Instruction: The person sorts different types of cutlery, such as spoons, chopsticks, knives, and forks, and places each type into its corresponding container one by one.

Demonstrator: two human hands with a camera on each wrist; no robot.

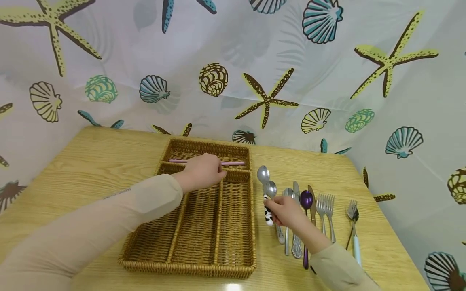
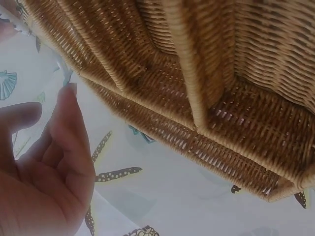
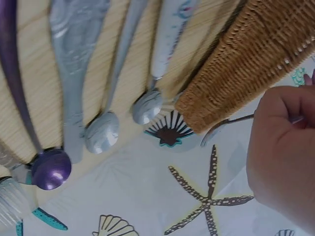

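Note:
My right hand (image 1: 289,212) pinches a spoon (image 1: 268,216) by its white handle with black spots, just right of the wicker tray (image 1: 253,226). Its metal bowl points toward the back wall. In the right wrist view this spoon (image 3: 216,130) sticks out past my curled fingers, partly hidden by them. Over the tray's cross divider hangs my left hand (image 1: 204,171). The left wrist view shows that hand (image 2: 54,167) with loosely bent fingers, the thumb apart from them and nothing between. Pink chopsticks (image 1: 233,163) lie in the tray's back compartment, partly behind the left hand.
Right of the tray lie spoons (image 1: 288,193), a purple spoon (image 1: 306,200), knives (image 1: 310,194) and forks (image 1: 329,206) in a row. Farther right, a fork with a light blue handle (image 1: 356,250) overlaps a dark utensil. A shell-print cloth (image 1: 218,48) hangs behind the wooden table (image 1: 102,161).

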